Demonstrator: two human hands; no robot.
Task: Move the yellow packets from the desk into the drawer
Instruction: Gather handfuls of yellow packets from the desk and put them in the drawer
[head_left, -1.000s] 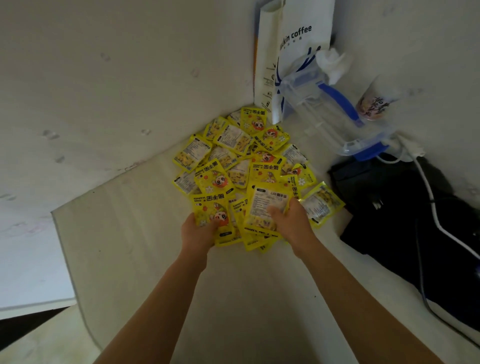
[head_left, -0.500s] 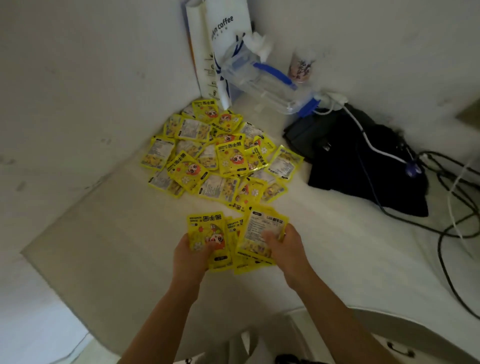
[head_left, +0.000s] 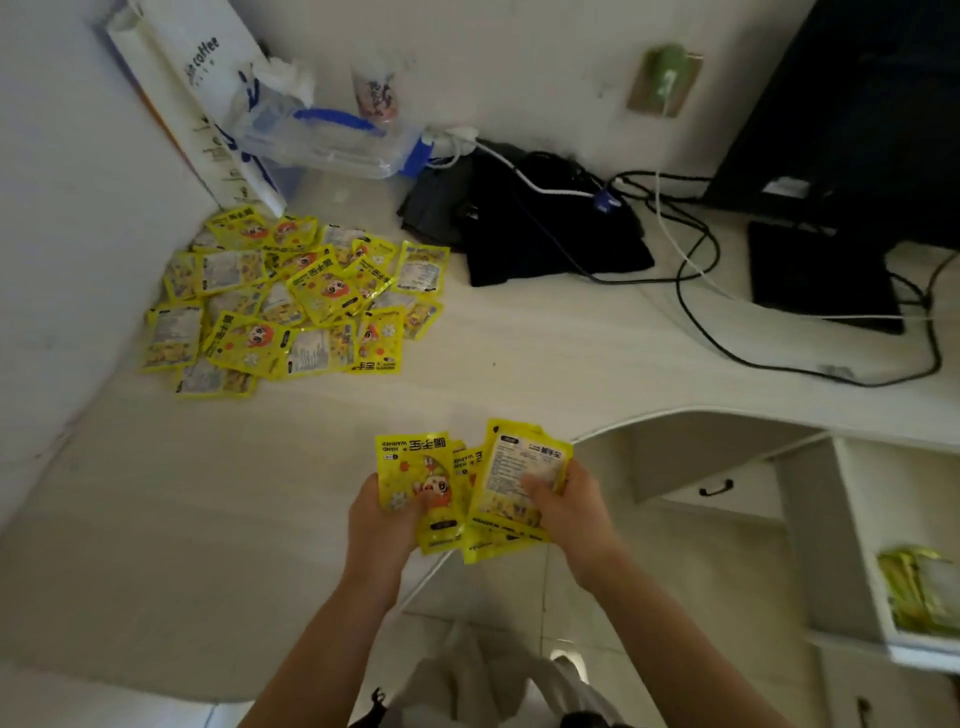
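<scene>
Yellow packets, printed "HAND WARMER", fanned above the desk edge.
Left hand and right hand grip them; the pile stays blurred beside a "coffee" bag.

A: How many packets are counted in the held bundle?
B: No count can be given; only the two top packets are shown whole, the rest are overlapped.

A: The print on the heap of packets?
B: Blurred; not read.

A: The paper bag at far left?
B: Cut off by the top edge, its lettering partly lost.

A: Contents of the open drawer?
B: Cropped by the right edge, smeared.
</scene>
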